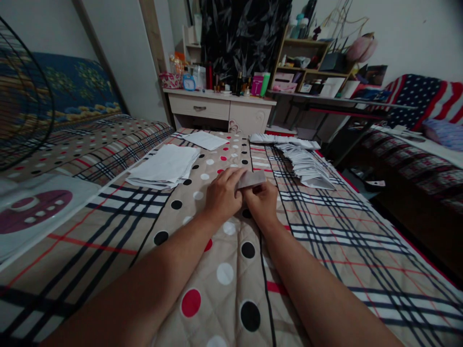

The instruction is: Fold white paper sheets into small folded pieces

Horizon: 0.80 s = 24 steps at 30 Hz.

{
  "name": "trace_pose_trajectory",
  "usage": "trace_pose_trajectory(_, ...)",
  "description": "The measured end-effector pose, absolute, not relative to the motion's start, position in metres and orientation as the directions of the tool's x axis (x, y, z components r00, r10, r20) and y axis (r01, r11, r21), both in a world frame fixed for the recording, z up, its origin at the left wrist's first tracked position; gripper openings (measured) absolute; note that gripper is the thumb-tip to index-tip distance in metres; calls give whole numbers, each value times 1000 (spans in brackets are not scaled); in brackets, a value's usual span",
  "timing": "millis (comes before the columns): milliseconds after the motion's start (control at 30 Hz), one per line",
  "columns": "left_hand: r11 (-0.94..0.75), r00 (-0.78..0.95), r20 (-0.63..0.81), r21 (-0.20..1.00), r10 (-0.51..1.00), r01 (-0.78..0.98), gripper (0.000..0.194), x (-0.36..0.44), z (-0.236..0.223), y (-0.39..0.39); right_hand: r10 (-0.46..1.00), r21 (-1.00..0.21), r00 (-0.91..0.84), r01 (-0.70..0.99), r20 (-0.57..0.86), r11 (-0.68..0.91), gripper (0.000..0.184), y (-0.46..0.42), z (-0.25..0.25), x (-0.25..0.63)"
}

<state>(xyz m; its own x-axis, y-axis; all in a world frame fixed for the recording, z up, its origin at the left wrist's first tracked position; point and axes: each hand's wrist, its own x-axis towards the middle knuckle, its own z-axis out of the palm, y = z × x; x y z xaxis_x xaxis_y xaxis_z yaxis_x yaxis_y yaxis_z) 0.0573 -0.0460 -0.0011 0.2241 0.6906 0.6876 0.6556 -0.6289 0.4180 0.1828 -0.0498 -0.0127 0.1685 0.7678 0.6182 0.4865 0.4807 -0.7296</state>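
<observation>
Over the middle of the dotted bedspread, both hands meet around a small folded piece of paper (pixel 252 179), which looks greyish in the dim light. My left hand (pixel 223 192) has its fingers closed at the paper's left end. From below and the right, my right hand (pixel 263 201) grips it with curled fingers; the thumbs are partly hidden. To the left lies a stack of white sheets (pixel 164 166), with more flat white paper (pixel 206 140) beyond it. On the right, a fanned row of folded papers (pixel 306 166) adjoins another row (pixel 282 141) behind it.
The quilted bedspread (pixel 333 236) covers the surface under my arms. A white plastic bag (pixel 39 209) lies at the left, below a black wire fan guard (pixel 50 96). Beyond the bed stand a white dresser (pixel 202 107) and a shelf (pixel 307 42) with bottles and boxes.
</observation>
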Motion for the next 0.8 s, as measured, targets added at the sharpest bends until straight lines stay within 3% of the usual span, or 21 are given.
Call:
trace_pose_trajectory(167, -623, 189, 679, 478, 709, 619, 50, 58, 0, -42, 757, -726, 193, 500, 625, 472, 13, -55, -6, 178)
trace_pose_trajectory(333, -605, 208, 681, 416, 702, 679, 45, 65, 5, -50, 779, -779, 283, 499, 559, 379, 17, -53, -8, 178)
trace_pose_trajectory(500, -468, 158, 634, 356, 757, 809, 41, 63, 16, -52, 788, -779, 219, 441, 576, 446, 11, -53, -9, 178)
trace_pose_trajectory(667, -397, 121, 640, 306, 759, 865, 48, 56, 28, -48, 784, -745, 160, 468, 600, 475, 12, -53, -8, 180)
trace_pose_trajectory(800, -385, 133, 625, 287, 769, 877, 53, 54, 27, -44, 763, -751, 237, 494, 601, 438, 6, -49, -11, 186)
